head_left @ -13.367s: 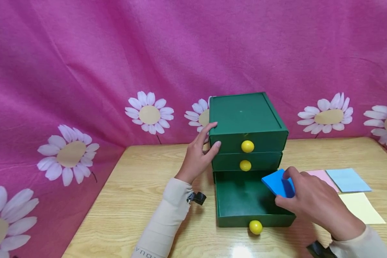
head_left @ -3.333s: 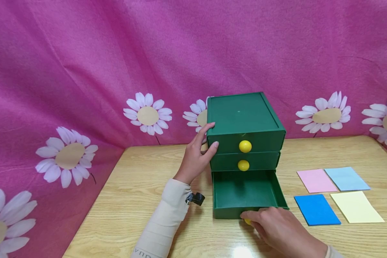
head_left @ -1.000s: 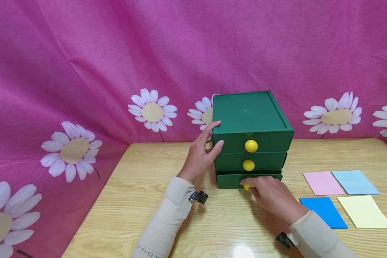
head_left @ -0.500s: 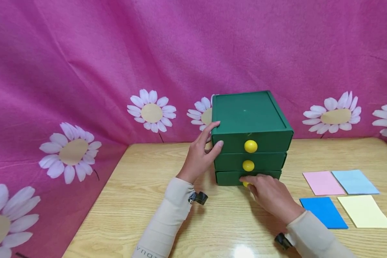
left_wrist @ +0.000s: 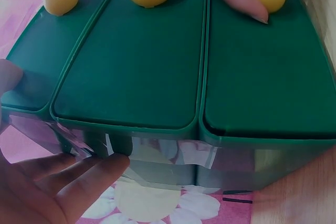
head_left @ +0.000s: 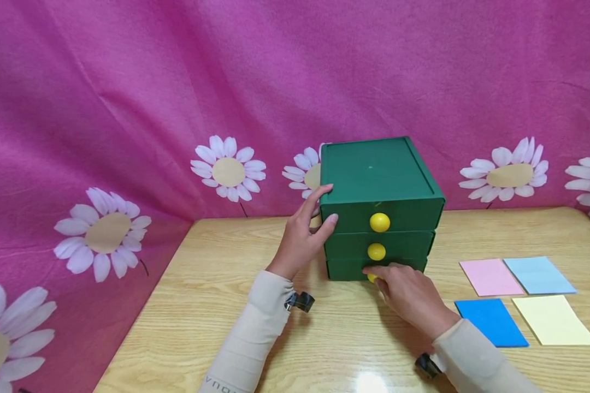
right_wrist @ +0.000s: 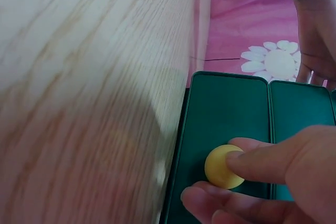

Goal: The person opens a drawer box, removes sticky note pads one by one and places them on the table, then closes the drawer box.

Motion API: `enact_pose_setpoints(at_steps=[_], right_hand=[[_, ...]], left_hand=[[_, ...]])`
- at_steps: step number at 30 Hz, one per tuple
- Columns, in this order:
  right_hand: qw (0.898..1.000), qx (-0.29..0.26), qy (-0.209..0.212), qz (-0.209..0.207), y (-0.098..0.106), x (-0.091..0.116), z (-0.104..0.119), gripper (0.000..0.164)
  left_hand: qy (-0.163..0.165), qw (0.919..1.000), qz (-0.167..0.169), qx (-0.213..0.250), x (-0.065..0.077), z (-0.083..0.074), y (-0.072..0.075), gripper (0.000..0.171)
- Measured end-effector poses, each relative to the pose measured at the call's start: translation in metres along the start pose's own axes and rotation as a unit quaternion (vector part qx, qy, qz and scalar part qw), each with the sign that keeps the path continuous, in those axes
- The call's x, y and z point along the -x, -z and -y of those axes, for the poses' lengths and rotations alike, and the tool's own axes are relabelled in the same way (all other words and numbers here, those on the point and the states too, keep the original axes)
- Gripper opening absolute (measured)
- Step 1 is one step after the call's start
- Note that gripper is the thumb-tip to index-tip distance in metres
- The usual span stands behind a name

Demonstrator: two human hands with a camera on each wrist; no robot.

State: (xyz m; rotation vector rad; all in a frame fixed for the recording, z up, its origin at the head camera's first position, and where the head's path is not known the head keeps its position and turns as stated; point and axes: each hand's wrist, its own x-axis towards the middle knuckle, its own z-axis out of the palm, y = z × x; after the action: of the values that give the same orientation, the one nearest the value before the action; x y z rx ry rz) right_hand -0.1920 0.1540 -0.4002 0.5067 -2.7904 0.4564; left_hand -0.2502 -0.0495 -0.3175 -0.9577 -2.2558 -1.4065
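A green three-drawer cabinet (head_left: 378, 169) stands on the table with all its drawers pushed in. Each drawer front carries a round yellow knob. My left hand (head_left: 300, 237) rests against the cabinet's left side, its fingers (left_wrist: 86, 182) fairly straight along that side and the thumb on the top drawer's front. With my right hand (head_left: 413, 297) I hold the bottom drawer's yellow knob (right_wrist: 223, 167) between thumb and fingers. The bottom drawer front (right_wrist: 226, 111) sits flush; what is inside is hidden.
On the table (head_left: 216, 284), right of the cabinet, lie four-sided paper pads: pink (head_left: 491, 277), light blue (head_left: 540, 275), blue (head_left: 491, 322) and pale yellow (head_left: 554, 320). Pink cloth (head_left: 275, 82) with white daisies hangs behind and at the left.
The blue pad went from my right hand to the table. Then my right hand took the bottom knob, and the bottom drawer moved from pulled out to fully in. My left hand stayed on the cabinet.
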Motion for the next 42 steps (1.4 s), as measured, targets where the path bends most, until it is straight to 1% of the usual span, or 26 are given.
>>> enact_pose_setpoints(at_steps=[8, 23, 31, 42], right_hand=[[1.000, -0.007, 0.001, -0.006, -0.0012, -0.0007, -0.0010, 0.025], [1.000, -0.009, -0.012, 0.011, -0.0007, -0.0025, -0.0016, 0.024], [1.000, -0.008, -0.012, 0.008, -0.0001, -0.0025, -0.0008, 0.023], [1.000, -0.008, -0.008, 0.005, -0.0006, -0.0027, -0.0020, 0.023]], left_hand=[[0.002, 1.0000, 0.000, 0.003, 0.0003, -0.0014, 0.0001, 0.052], [0.002, 1.0000, 0.001, 0.008, 0.0011, 0.0010, -0.0008, 0.053], [-0.004, 0.9999, -0.001, 0.015, 0.0001, 0.0008, -0.0009, 0.052], [-0.004, 1.0000, -0.004, 0.002, 0.0001, 0.0011, -0.0015, 0.052]])
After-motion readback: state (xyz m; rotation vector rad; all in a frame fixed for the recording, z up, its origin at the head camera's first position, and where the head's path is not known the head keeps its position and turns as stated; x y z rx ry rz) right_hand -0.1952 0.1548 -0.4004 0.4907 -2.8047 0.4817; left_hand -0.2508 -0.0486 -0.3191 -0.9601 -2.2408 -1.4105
